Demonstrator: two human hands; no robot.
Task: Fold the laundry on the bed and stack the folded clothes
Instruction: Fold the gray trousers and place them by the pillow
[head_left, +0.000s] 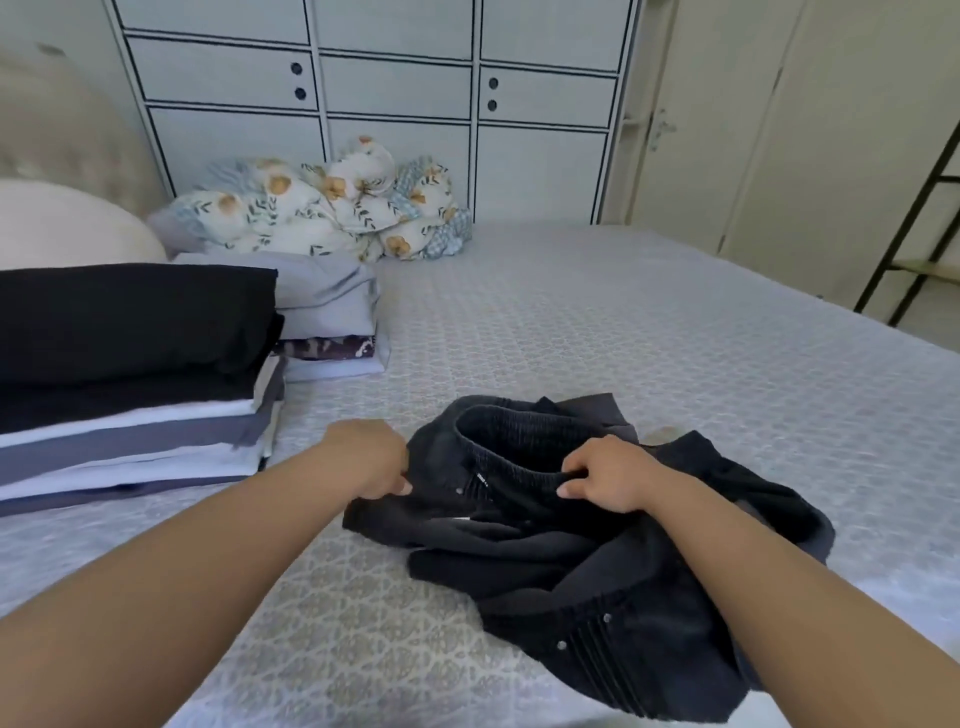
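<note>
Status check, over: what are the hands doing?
Both hands, left and right, grip black garment at waistband. Still crumpled, unfolded. Nothing in the way.

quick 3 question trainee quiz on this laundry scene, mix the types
1. True or false: both hands grip the black garment.
2. Which stack is nearest the left hand? A) black-topped stack B) grey-topped stack
3. Fill in: the floral bedding lies bunched at the far edge of the ____.

Key:
1. true; the right hand pinches its waistband, the left its edge.
2. A
3. bed
</note>
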